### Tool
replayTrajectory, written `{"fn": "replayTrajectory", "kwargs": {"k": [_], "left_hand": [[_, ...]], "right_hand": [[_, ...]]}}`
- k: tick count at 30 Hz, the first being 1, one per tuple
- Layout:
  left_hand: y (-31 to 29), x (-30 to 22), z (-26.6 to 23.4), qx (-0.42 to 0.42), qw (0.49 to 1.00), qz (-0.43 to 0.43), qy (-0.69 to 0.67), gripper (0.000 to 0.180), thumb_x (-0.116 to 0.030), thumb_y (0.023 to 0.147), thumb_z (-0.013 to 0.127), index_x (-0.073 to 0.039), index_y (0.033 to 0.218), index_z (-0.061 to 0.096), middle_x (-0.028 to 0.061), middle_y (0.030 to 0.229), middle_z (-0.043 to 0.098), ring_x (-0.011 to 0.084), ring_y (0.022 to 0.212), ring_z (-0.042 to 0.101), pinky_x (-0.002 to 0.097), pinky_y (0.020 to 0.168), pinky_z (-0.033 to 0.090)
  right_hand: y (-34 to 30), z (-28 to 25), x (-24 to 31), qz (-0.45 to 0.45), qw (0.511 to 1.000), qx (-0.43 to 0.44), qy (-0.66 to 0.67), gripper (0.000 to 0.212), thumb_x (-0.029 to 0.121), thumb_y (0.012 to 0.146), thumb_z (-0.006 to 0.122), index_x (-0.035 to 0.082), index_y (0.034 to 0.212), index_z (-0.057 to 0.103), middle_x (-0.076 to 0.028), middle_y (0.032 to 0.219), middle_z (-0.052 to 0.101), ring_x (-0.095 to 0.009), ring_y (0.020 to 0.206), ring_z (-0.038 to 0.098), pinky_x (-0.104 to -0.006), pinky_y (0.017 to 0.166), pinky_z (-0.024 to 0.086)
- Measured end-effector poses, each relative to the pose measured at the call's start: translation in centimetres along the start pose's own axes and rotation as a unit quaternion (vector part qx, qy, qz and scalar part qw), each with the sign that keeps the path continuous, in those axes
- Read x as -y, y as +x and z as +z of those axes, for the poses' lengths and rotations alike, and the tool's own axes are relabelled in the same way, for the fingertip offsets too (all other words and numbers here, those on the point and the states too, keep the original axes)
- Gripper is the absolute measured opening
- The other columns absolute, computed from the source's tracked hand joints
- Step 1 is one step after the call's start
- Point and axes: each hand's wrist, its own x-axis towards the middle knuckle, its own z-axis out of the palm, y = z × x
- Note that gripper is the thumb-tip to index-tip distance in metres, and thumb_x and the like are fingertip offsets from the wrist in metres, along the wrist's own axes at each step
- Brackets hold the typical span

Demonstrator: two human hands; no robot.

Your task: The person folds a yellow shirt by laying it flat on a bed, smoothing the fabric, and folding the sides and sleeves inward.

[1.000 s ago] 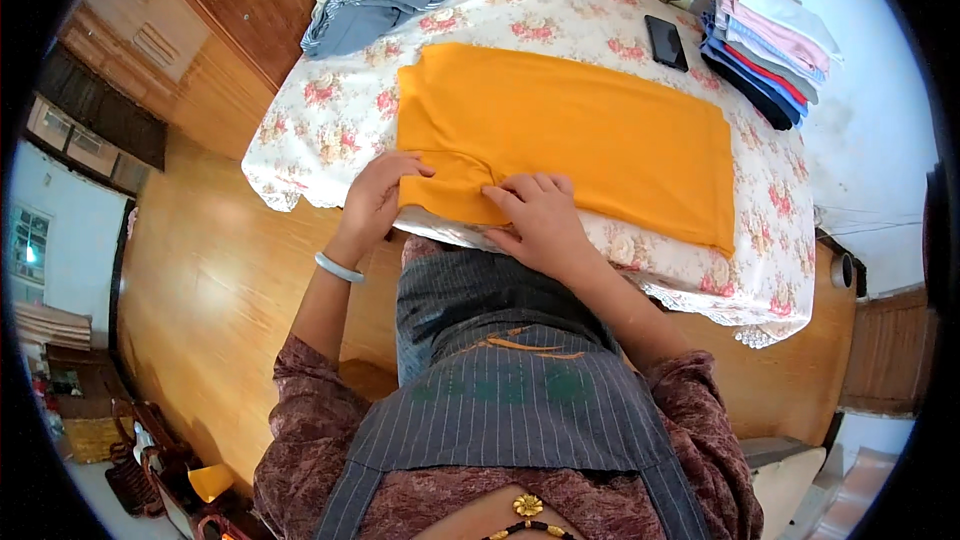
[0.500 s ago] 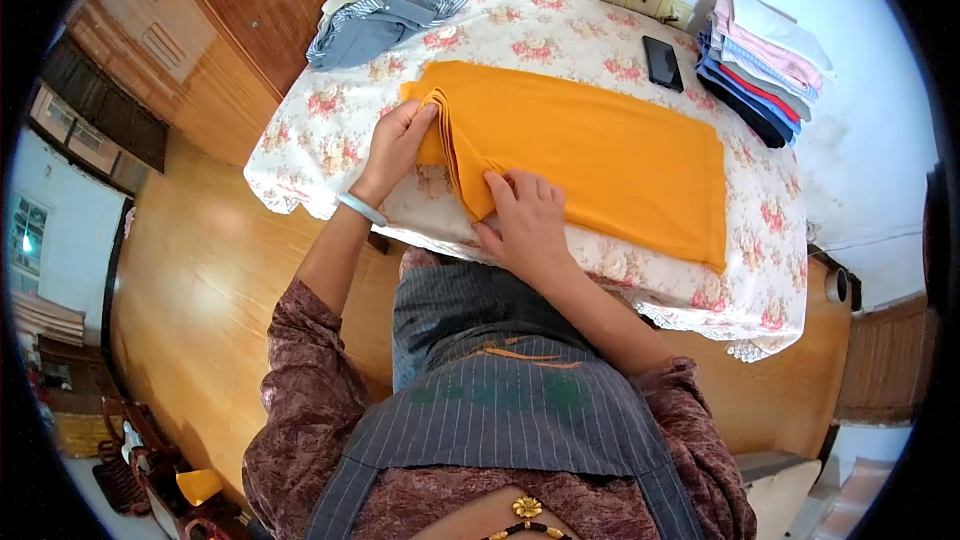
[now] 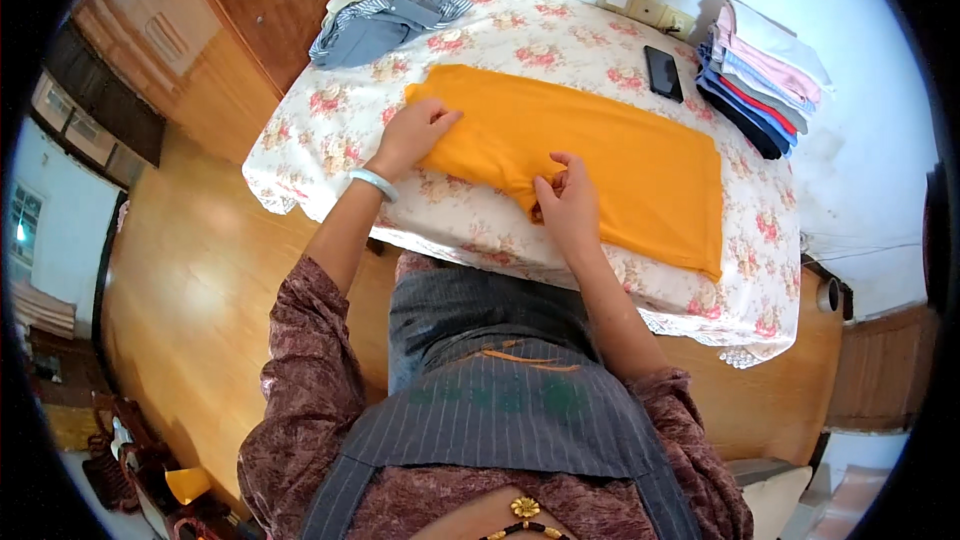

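A mustard-yellow folded cloth (image 3: pixel 620 165), perhaps a garment, lies lengthwise on the table. My left hand (image 3: pixel 412 133) is over its left end, fingers bent and thumb and forefinger close together on the fabric; the fingertips are partly hidden. At the near edge, left of the middle, my right hand (image 3: pixel 572 202) pinches the cloth between thumb and curled fingers. The fabric bunches into small creases there. Toward the right end the cloth lies flat.
A floral tablecloth (image 3: pixel 500 230) with a lace hem covers the table. Crumpled grey and striped clothes (image 3: pixel 385 25) lie at the far left. At the far right are a black phone (image 3: pixel 663 74) and a stack of folded clothes (image 3: pixel 762 75). A wall stands behind, a wooden cabinet (image 3: pixel 290 0) at left.
The raised layers at the cloth's left end now lie flatter. My left hand has shifted slightly right. My right hand has moved right along the near edge and now pinches it.
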Motion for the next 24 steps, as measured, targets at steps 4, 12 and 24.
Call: {"fn": "replayTrajectory", "kwargs": {"k": [4,12,24], "left_hand": [[-0.9,0.0,-1.2,0.001,0.992,-0.006,-0.130,0.030,-0.030,0.093,0.060,-0.004,0.105,0.064,0.0067,0.072,0.060,0.0185,0.064,0.051,0.0326,0.062,0.043],[-4.1,0.8,-2.5,0.021,0.997,0.036,-0.059,0.032,-0.013,0.096,0.053,-0.008,0.127,0.055,0.0099,0.104,0.067,0.0202,0.086,0.065,0.0317,0.073,0.050],[-3.7,0.4,-2.5,0.014,0.987,0.027,0.158,0.034,-0.023,0.093,0.060,-0.014,0.125,0.058,0.0144,0.090,0.068,0.0328,0.081,0.065,0.0403,0.071,0.052]], "right_hand": [[0.1,-0.6,0.0,-0.004,0.994,0.005,-0.109,0.048,0.021,0.086,0.067,0.003,0.126,0.050,-0.017,0.084,0.064,-0.030,0.075,0.064,-0.0394,0.068,0.050],[-1.1,0.2,0.9,-0.079,0.986,0.020,-0.144,0.045,0.022,0.088,0.062,0.003,0.127,0.050,-0.019,0.081,0.066,-0.036,0.075,0.064,-0.0450,0.068,0.050],[-1.1,-0.1,-0.2,-0.076,0.965,0.030,-0.250,0.039,0.018,0.088,0.062,0.007,0.124,0.053,-0.012,0.067,0.062,-0.032,0.066,0.063,-0.0422,0.061,0.049]]}}
